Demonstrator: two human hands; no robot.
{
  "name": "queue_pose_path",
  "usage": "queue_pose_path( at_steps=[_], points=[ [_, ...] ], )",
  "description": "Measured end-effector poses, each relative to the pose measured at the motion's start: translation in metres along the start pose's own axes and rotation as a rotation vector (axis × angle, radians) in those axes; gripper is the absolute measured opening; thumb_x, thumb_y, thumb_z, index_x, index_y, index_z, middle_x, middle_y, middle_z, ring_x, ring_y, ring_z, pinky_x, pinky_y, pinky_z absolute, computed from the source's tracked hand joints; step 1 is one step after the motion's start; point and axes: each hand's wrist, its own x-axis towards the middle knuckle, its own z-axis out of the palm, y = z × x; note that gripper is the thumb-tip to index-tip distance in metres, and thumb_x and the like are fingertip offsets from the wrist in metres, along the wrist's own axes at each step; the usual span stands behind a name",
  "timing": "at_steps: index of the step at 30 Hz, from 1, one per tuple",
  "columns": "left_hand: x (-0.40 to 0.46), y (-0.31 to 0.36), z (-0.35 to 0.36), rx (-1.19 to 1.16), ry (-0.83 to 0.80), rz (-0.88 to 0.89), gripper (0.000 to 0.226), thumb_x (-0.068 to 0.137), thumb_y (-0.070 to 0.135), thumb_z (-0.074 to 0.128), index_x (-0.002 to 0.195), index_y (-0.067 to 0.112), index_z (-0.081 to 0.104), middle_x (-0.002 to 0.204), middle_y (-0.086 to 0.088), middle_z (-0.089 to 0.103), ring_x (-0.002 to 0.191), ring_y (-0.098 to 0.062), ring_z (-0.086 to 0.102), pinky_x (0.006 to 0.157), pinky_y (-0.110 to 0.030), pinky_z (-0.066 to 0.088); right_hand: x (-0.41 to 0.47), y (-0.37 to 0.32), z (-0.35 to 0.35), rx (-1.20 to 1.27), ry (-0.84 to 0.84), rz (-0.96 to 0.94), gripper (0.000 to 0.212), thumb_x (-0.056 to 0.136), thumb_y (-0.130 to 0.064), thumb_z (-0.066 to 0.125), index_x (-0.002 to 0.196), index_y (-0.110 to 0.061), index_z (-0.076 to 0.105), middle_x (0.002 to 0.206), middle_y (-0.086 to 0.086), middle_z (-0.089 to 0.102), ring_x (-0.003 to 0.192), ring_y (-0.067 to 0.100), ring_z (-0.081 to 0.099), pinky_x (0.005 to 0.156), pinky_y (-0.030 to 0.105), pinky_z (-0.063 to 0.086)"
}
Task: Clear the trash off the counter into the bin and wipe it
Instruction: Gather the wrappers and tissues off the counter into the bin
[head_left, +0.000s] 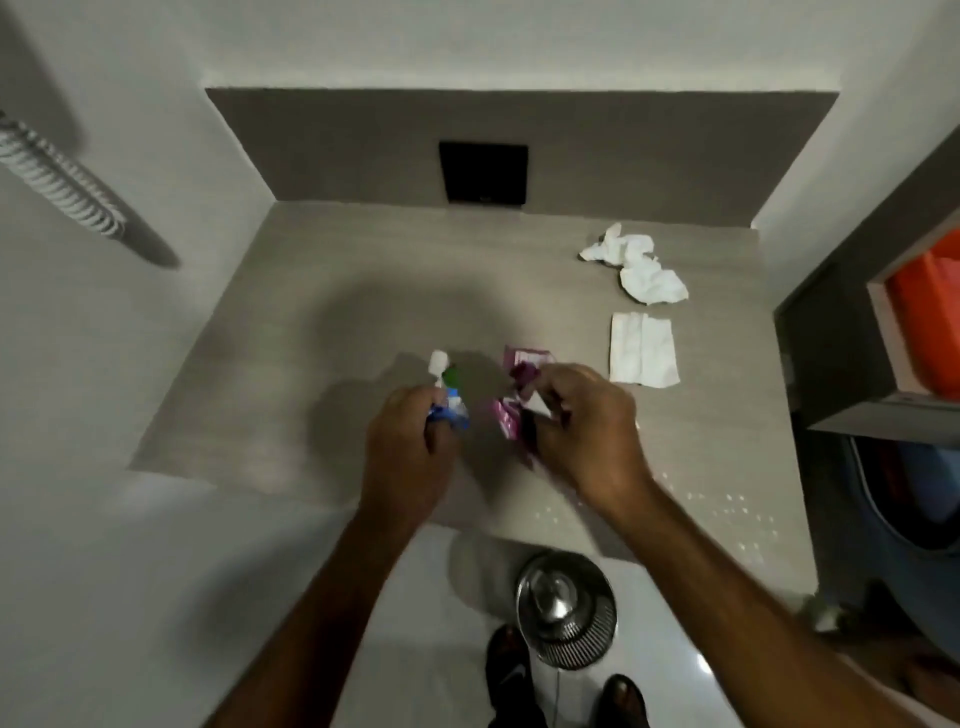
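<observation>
Both hands are over the middle of the grey counter (322, 291). My left hand (410, 447) is shut on a blue and white tube (448, 395) with a white cap pointing away from me. My right hand (584, 426) grips crumpled pink wrappers (511, 410); part of them sticks out above my fingers. Farther right on the counter lie a flat folded white tissue (643, 349) and crumpled white tissues (641, 265). A round metal mesh bin (569, 613) stands on the floor below the counter's front edge, between my arms.
White walls close in the counter at the left and back. A black panel (484, 172) is set in the back wall. A dark shelf unit with an orange item (930, 322) stands at the right. My feet in dark sandals (511, 670) are beside the bin.
</observation>
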Motion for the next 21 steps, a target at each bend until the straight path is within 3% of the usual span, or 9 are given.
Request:
queue_pose_path(
  at_steps=[2, 4, 6, 7, 10, 12, 15, 19, 21],
  points=[
    [-0.074, 0.013, -0.008, -0.102, -0.012, -0.111, 0.042, 0.076, 0.005, 0.056, 0.109, 0.03, 0.058, 0.082, 0.005, 0.072, 0.063, -0.004, 0.063, 0.065, -0.001, 0.041, -0.082, 0.001, -0.015, 0.161, -0.017, 0.069, 0.018, 0.075, -0.018, 0.075, 0.089, -0.025, 0.069, 0.079, -0.022, 0.065, 0.065, -0.004, 0.061, 0.062, 0.011, 0.047],
    [-0.149, 0.021, -0.001, -0.201, -0.072, -0.298, 0.058, 0.078, 0.011, 0.058, 0.11, 0.055, 0.04, 0.088, 0.015, 0.071, 0.06, 0.004, 0.065, 0.057, -0.001, 0.045, -0.165, 0.015, -0.024, 0.222, -0.072, 0.259, 0.026, 0.073, -0.03, 0.077, 0.096, -0.035, 0.066, 0.073, -0.028, 0.066, 0.061, -0.01, 0.063, 0.059, 0.004, 0.046],
    [-0.213, 0.013, 0.019, -0.183, -0.162, -0.387, 0.059, 0.074, 0.014, 0.066, 0.11, 0.053, 0.04, 0.103, 0.031, 0.067, 0.074, 0.018, 0.063, 0.063, 0.002, 0.045, -0.231, 0.043, -0.02, 0.203, -0.136, 0.525, 0.039, 0.065, -0.049, 0.08, 0.099, -0.038, 0.064, 0.075, -0.025, 0.073, 0.06, -0.007, 0.068, 0.06, 0.012, 0.054],
    [-0.239, 0.007, 0.034, -0.172, -0.25, -0.434, 0.058, 0.074, 0.011, 0.069, 0.108, 0.049, 0.043, 0.098, 0.034, 0.066, 0.078, 0.022, 0.06, 0.066, 0.005, 0.042, -0.256, 0.063, -0.014, 0.126, -0.184, 0.634, 0.042, 0.062, -0.056, 0.079, 0.097, -0.04, 0.063, 0.077, -0.02, 0.075, 0.061, -0.004, 0.069, 0.063, 0.019, 0.057],
    [-0.29, -0.021, 0.093, -0.173, -0.462, -0.594, 0.054, 0.078, -0.007, 0.069, 0.107, 0.037, 0.055, 0.085, 0.022, 0.065, 0.076, 0.016, 0.065, 0.066, 0.003, 0.044, -0.294, 0.134, 0.015, -0.123, -0.239, 0.791, 0.03, 0.068, -0.052, 0.08, 0.081, -0.033, 0.061, 0.076, -0.007, 0.072, 0.067, 0.012, 0.07, 0.068, 0.034, 0.056],
    [-0.31, -0.047, 0.144, -0.134, -0.492, -0.647, 0.036, 0.082, -0.008, 0.064, 0.107, 0.018, 0.063, 0.084, 0.011, 0.068, 0.072, 0.005, 0.068, 0.063, -0.002, 0.048, -0.303, 0.186, 0.045, -0.178, -0.215, 0.792, 0.026, 0.077, -0.044, 0.078, 0.079, -0.024, 0.062, 0.069, -0.004, 0.069, 0.065, 0.023, 0.068, 0.061, 0.031, 0.051],
    [-0.317, -0.088, 0.227, -0.076, -0.475, -0.718, 0.019, 0.088, 0.004, 0.064, 0.106, 0.01, 0.064, 0.092, -0.002, 0.073, 0.078, -0.013, 0.068, 0.068, -0.011, 0.052, -0.303, 0.261, 0.094, -0.216, -0.22, 0.794, 0.024, 0.086, -0.041, 0.071, 0.086, -0.018, 0.067, 0.069, 0.001, 0.07, 0.067, 0.028, 0.068, 0.055, 0.024, 0.042],
    [-0.313, -0.148, 0.329, -0.092, -0.524, -0.861, 0.056, 0.084, 0.014, 0.066, 0.138, 0.015, 0.051, 0.124, -0.01, 0.068, 0.113, -0.027, 0.064, 0.094, -0.029, 0.048, -0.294, 0.351, 0.159, -0.216, -0.244, 0.835, 0.022, 0.088, -0.033, 0.068, 0.102, -0.016, 0.075, 0.094, 0.006, 0.078, 0.089, 0.028, 0.071, 0.075, 0.025, 0.048],
    [-0.313, -0.177, 0.366, -0.147, -0.561, -0.951, 0.06, 0.086, 0.017, 0.066, 0.142, 0.014, 0.047, 0.13, -0.013, 0.064, 0.119, -0.03, 0.06, 0.099, -0.033, 0.048, -0.292, 0.38, 0.183, -0.246, -0.298, 0.894, 0.021, 0.089, -0.027, 0.066, 0.103, -0.015, 0.076, 0.099, 0.008, 0.077, 0.094, 0.028, 0.07, 0.076, 0.023, 0.047]
  ],
)
